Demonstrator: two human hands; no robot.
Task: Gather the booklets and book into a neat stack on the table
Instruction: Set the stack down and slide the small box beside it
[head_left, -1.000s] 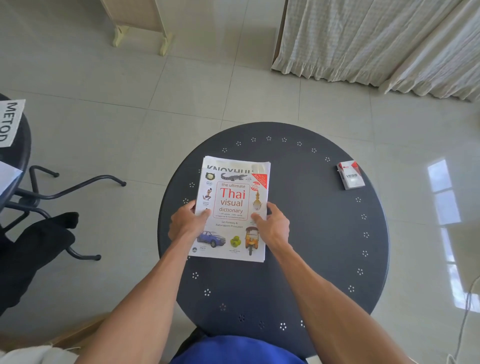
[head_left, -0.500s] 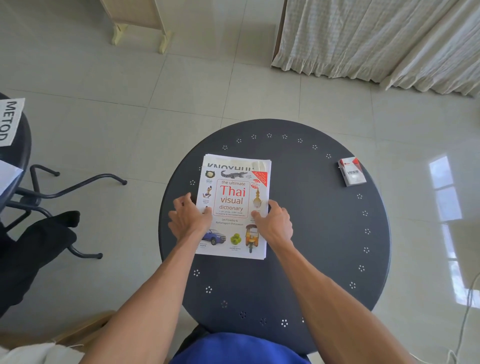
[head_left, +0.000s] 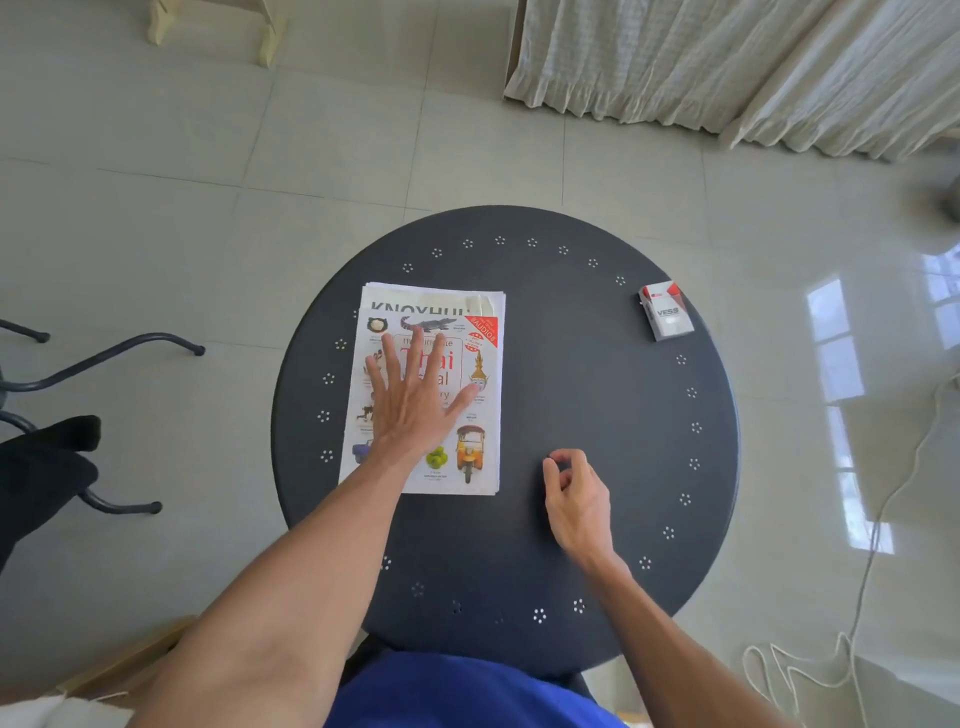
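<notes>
A Thai visual dictionary book (head_left: 475, 415) lies on top of a stack of booklets (head_left: 431, 300) on the left half of the round dark table (head_left: 597, 389). The booklets' top edges stick out beyond the book at the far side. My left hand (head_left: 415, 395) rests flat on the book's cover, fingers spread. My right hand (head_left: 576, 499) hovers over the bare tabletop to the right of the stack, fingers loosely curled, holding nothing.
A small red and white box (head_left: 666, 312) marked VESS lies near the table's far right edge. A dark chair frame (head_left: 93, 364) stands on the tiled floor at the left. Curtains (head_left: 727, 67) hang at the back right. A white cord (head_left: 857, 597) runs along the floor at the right.
Both hands were at the stack's sides. My left hand has moved onto the cover and lies flat. My right hand has let go and drawn back to the right.
</notes>
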